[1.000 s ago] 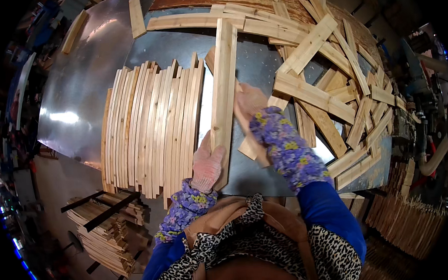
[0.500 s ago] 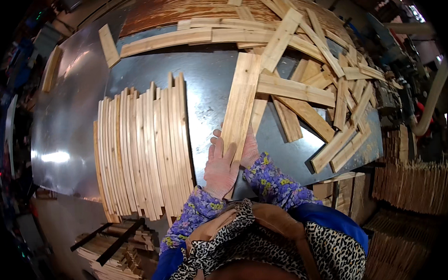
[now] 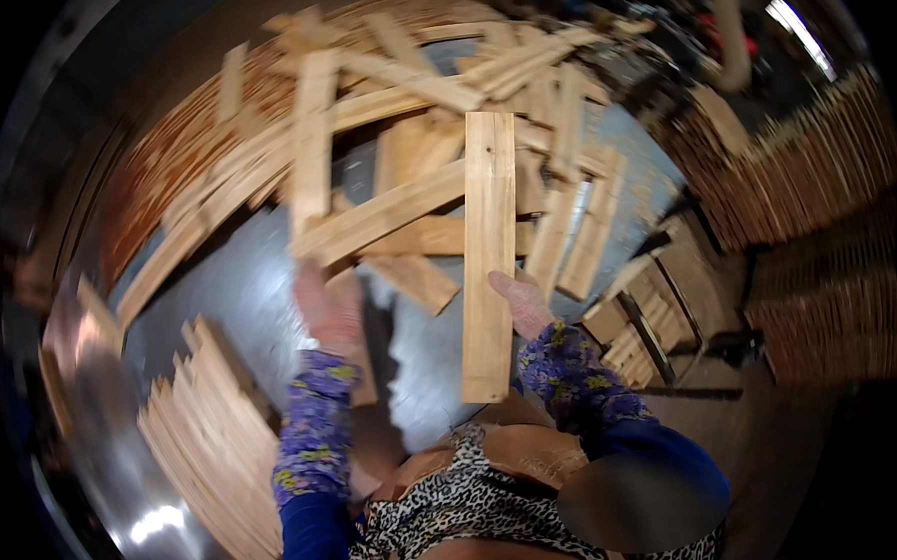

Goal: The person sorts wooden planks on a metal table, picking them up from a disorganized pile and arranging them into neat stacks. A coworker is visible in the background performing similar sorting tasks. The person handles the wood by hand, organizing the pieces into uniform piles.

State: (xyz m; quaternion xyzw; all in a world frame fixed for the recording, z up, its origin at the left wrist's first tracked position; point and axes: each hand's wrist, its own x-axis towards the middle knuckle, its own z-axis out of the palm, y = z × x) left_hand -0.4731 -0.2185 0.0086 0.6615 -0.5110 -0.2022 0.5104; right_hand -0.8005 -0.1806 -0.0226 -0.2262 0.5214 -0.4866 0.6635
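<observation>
Far to my left, a row of thin wooden slats lies side by side on the grey metal surface, fanned edge to edge and running down toward the lower rim. Just right of them my left hand is raised over the surface, blurred; its fingers look loosely spread and I see nothing gripped in it, though a short piece of wood sits just below the wrist and I cannot tell whether it touches. My sleeve there is purple with a flowered print.

In the middle stands the plank, a flat, pale board with straight edges, square-cut ends and a faint lengthwise grain, a few darker streaks near its lower half. It is held nearly upright in view, its lower end close to my chest, its upper end over the heap. My right hand grips it at the right edge about midway, thumb against the face, fingers wrapped behind.

Beyond and to the right, a loose pile of boards crosses at all angles on the surface. Farther right, stacked slats stand in dense rows.
</observation>
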